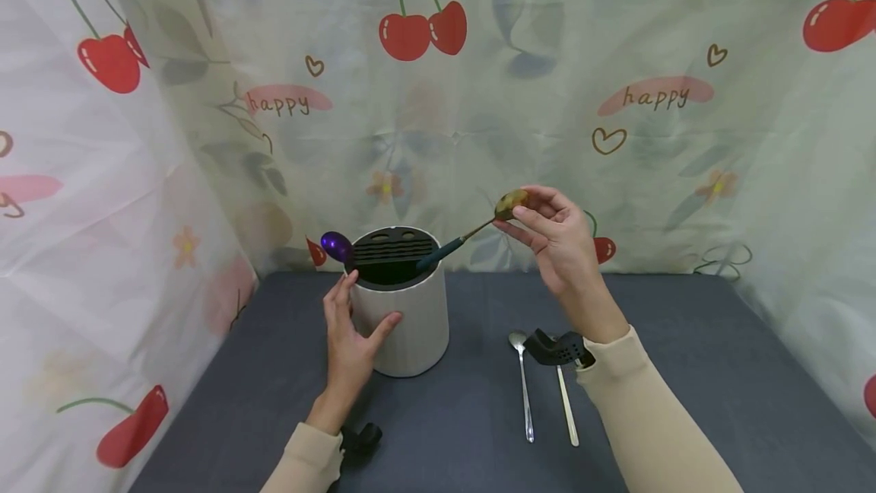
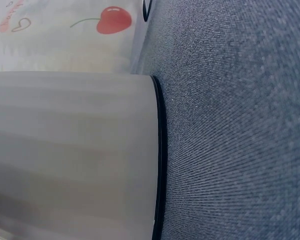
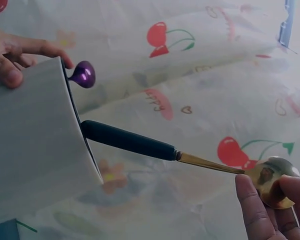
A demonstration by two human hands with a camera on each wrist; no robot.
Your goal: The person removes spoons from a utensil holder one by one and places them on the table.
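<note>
A gold spoon with a dark teal handle slants out of a white cylindrical utensil holder [image 1: 414, 326], its handle end inside the opening. My right hand [image 1: 557, 238] pinches the bowl of this spoon [image 3: 127, 141] between thumb and fingers, up and right of the holder. My left hand [image 1: 352, 341] holds the holder's left side, thumb on the front wall and fingertips up at the rim. Out of the black slotted top, beside the left fingers, sticks a purple spoon [image 1: 337, 246]. The left wrist view shows only the holder's wall [image 2: 75, 150] and base.
Two more long-handled utensils lie on the dark grey cloth [image 1: 452, 432]: a silver spoon [image 1: 523, 386] and a pale-handled one [image 1: 567, 405] whose head hides behind the right wrist's black camera mount [image 1: 556, 347]. Cherry-print curtains [image 1: 438, 120] stand behind and at both sides.
</note>
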